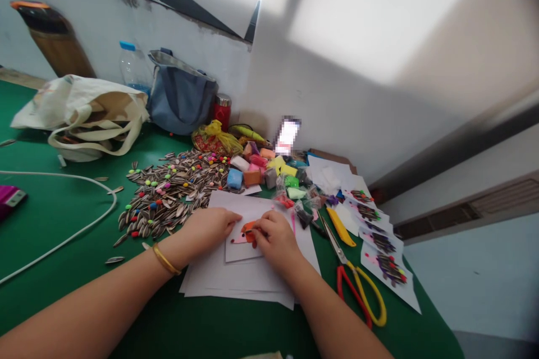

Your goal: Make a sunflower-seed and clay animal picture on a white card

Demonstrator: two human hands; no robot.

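Note:
A small white card lies on a stack of larger white sheets in front of me. On the card is a flat clay hedgehog with an orange body, a pink pointed snout and dark dots. My left hand has its fingers bent and pressed on the card's upper left edge. My right hand pinches a small dark sliver that looks like a sunflower seed, right at the orange clay. Its fingers cover part of the body. To the left spreads a pile of sunflower seeds mixed with colourful beads.
Several packs of coloured clay lie behind the sheets. Scissors and a yellow utility knife lie right, beside seed-covered cards. Farther back are a phone, red flask, blue bag and white bag. A white cable curves left.

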